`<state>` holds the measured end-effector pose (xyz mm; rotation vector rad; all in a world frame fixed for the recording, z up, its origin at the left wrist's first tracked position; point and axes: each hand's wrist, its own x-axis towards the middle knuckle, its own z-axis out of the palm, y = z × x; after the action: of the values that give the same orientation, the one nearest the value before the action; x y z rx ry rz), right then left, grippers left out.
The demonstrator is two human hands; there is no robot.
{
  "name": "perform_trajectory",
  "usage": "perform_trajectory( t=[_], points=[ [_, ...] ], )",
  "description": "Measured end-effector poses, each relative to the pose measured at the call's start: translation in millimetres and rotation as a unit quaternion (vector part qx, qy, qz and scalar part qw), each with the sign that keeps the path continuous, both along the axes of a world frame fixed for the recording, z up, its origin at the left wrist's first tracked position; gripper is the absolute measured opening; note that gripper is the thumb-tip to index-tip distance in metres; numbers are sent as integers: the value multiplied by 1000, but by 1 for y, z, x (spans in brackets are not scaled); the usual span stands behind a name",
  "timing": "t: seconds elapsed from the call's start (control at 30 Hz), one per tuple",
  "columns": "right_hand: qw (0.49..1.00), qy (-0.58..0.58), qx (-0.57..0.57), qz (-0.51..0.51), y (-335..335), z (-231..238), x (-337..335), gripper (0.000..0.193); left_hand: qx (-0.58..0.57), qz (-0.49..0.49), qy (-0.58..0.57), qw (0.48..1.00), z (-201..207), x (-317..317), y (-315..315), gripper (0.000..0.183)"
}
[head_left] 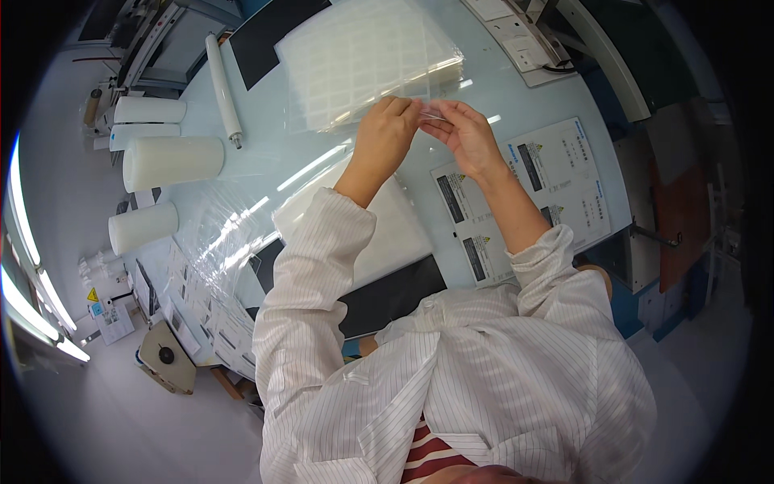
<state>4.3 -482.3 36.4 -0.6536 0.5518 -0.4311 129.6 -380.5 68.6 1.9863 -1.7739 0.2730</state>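
Both hands meet over the table, close to the near edge of a stack of translucent sheets (pixel 355 60) with a faint grid of squares. Between the fingertips is a small bit of thin, clear plastic film (pixel 430 114); how far it reaches is hard to make out. My left hand (pixel 385 137) has its fingers curled and pinched on the film from the left. From the right, my right hand (pixel 468 135) pinches it too, thumb against fingers. A second pale stack of sheets (pixel 391 230) lies nearer my body, partly behind my left forearm.
On the left stand several white film rolls (pixel 173 161), with a long white roller (pixel 222 89) beyond them. Crumpled clear wrap (pixel 222 222) covers the table's left side. Printed label sheets (pixel 556 173) lie at right. Black mats (pixel 395 294) and a metal-framed device (pixel 524 40) border the work area.
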Motion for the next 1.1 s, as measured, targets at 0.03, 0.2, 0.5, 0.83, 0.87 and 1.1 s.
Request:
perform_trajectory(
  t=[0.03,0.2,0.5,0.83,0.87,1.1],
  points=[
    [1000,1,-3,-4,1,-3,2,23,7,-11,19,1000,3,1,-1,19],
    [999,-3,30,-35,8,-7,4,23,55,-20,73,996,9,8,2,18],
    [993,94,-75,-17,9,2,31,17,-102,76,141,982,39,22,4,5],
    [991,113,-67,-16,1,3,19,19,-549,250,337,723,165,165,125,24],
    [990,122,-74,-16,-2,3,16,19,-562,249,322,719,167,167,145,22],
    [985,141,-98,24,-26,0,4,23,-554,340,234,723,170,115,264,21]
  ],
)
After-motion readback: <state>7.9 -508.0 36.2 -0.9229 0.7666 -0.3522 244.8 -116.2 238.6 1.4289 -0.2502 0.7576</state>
